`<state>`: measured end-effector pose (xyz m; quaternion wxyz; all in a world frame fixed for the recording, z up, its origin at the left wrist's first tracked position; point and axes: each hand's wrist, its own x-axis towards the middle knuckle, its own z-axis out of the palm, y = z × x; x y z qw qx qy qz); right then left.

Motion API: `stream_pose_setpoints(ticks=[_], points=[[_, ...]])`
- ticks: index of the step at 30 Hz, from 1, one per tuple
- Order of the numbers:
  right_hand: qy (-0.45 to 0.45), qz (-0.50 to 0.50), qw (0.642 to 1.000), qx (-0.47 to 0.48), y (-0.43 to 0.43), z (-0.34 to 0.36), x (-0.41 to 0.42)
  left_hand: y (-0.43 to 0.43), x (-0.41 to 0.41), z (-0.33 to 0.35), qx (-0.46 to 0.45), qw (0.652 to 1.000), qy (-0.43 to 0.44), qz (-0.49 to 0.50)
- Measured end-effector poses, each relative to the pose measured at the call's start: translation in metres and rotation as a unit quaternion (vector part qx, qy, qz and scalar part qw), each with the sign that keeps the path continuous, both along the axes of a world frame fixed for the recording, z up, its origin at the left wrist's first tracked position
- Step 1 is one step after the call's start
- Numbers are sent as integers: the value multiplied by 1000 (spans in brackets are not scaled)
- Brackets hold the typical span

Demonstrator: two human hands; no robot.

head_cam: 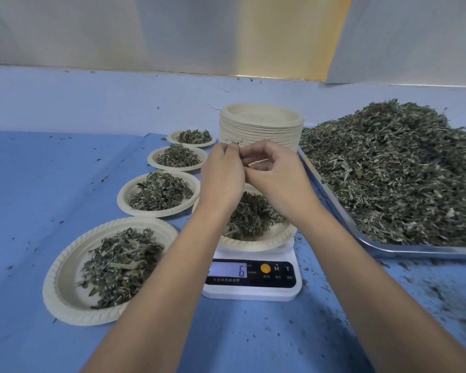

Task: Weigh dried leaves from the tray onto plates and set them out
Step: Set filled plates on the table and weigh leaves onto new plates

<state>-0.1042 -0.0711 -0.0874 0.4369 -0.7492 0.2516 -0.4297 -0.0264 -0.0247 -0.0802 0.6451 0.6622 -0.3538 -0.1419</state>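
Note:
A white digital scale [252, 275] stands in the middle and its display reads 6. On it sits a cream plate [256, 242] holding a heap of dried leaves [250, 216]. Above that plate my left hand [221, 175] and my right hand [273, 175] meet, and their fingertips pinch a small sprig of dried leaf [238, 149] between them. A metal tray [342, 216] at the right carries a large mound of dried leaves [398, 170]. Four filled plates run in a line at the left, from the nearest plate [65, 281] to the farthest plate [191, 137].
A tall stack of empty cream plates [261, 127] stands behind the scale, next to the tray's far corner. Leaf crumbs litter the blue table cover [38, 189], thickest at the right front. A pale wall closes off the back.

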Motion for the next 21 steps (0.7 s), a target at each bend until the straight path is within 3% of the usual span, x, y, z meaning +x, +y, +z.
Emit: stream_pose_setpoints(ticks=[4, 13, 21], points=[[10, 28, 999, -18, 1, 1, 0, 0, -3, 2, -6, 1000, -24, 7], [40, -33, 990, -129, 1, -2, -3, -4, -6, -2, 7, 997, -71, 4], [14, -62, 992, -108, -3, -1, -3, -5, 6, -6, 24, 995, -92, 20]])
